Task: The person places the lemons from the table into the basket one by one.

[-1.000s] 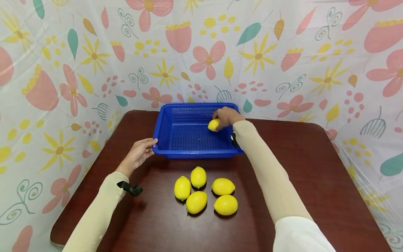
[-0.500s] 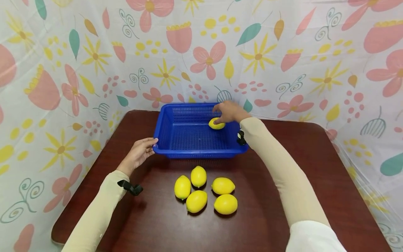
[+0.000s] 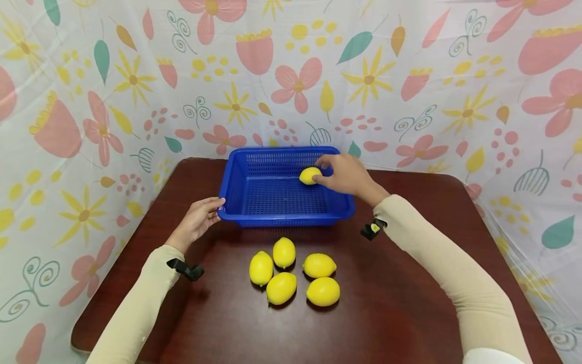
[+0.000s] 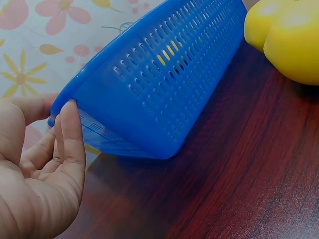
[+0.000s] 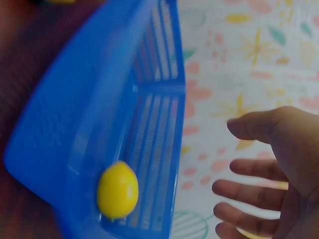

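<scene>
Bench [image 3: 409,283]: dark reddish-brown wood grain, rounded corners; enclosed at rear and both sides by a flower-printed cloth [image 3: 454,76].
Basket [image 3: 236,192]: blue perforated plastic, rectangular; placed on the bench at its rear centre.
Lemons [image 3: 293,271]: five, yellow; grouped directly on the bench surface just in front of the basket, lying close together, several touching.

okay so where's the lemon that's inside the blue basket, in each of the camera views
Head: the lemon in the basket lies at the far right corner of the blue basket, beside the right hand.
Left wrist: only a yellow patch seen through the basket wall holes; probably that lemon.
Right wrist: lower left, against the basket wall, apart from the spread fingers.
Shared landmark: the blue basket.
</scene>
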